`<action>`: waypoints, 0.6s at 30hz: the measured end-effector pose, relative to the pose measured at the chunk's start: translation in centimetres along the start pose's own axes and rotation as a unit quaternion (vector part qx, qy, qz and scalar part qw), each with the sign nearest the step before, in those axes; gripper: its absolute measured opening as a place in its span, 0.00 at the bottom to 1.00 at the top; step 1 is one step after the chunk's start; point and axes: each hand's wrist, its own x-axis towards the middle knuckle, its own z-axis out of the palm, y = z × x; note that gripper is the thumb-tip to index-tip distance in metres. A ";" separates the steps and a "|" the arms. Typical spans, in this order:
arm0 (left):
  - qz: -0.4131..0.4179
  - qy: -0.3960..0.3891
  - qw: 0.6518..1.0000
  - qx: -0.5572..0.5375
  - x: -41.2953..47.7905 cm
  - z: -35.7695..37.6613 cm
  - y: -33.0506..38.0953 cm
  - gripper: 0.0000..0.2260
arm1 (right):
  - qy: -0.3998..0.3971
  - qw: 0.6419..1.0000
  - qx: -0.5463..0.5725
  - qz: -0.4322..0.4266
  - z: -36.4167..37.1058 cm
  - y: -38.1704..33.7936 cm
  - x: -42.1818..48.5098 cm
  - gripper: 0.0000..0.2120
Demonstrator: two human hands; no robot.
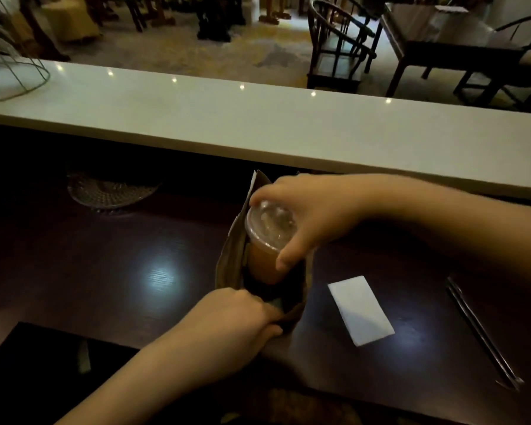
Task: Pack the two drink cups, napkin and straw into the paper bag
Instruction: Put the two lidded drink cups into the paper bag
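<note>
A brown paper bag stands open on the dark wooden table. My right hand grips a clear-lidded drink cup of orange-brown liquid by its rim, the cup's lower half inside the bag's mouth. My left hand pinches the bag's near edge and holds it open. A white folded napkin lies flat on the table to the right of the bag. Farther right lies a long dark wrapped straw. I see only one cup; the bottom of the bag is dark and hidden.
A pale raised counter runs across behind the table. A woven round mat lies at the left under the counter's edge. A wire frame sits on the counter's far left. Dark chairs and a table stand beyond.
</note>
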 end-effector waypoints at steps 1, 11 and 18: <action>0.005 0.004 1.000 -0.002 -0.1 0.0 -0.1 0.12 | -0.028 0.999 -0.018 0.009 1.4 -0.4 1.4 0.44; 0.089 0.034 0.995 -0.029 -1.3 0.5 -1.5 0.16 | -0.148 0.987 -0.059 0.010 10.8 0.7 7.4 0.49; 0.107 0.143 0.984 0.000 -1.0 -0.7 -2.8 0.28 | -0.129 0.990 -0.060 -0.014 13.3 1.5 8.0 0.47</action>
